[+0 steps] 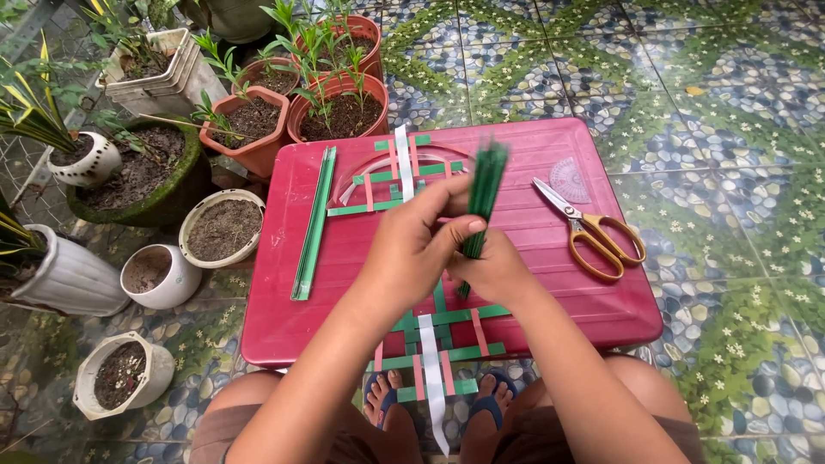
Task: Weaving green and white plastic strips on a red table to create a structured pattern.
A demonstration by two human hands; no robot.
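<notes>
You are gripping a bundle of green strips (483, 193) at the centre of the frame, both hands meeting over the red plastic table (344, 283). Your left hand (412, 245) is wrapping its fingers shut around the bundle's middle, thumb pressing across it, while your right hand (494, 271) is closing around the lower end just beneath. A woven lattice of green, pink and white strips (412, 180) is lying under your hands. Orange-handled scissors (593, 232) are resting at centre right, and loose green strips (314, 223) at centre left.
</notes>
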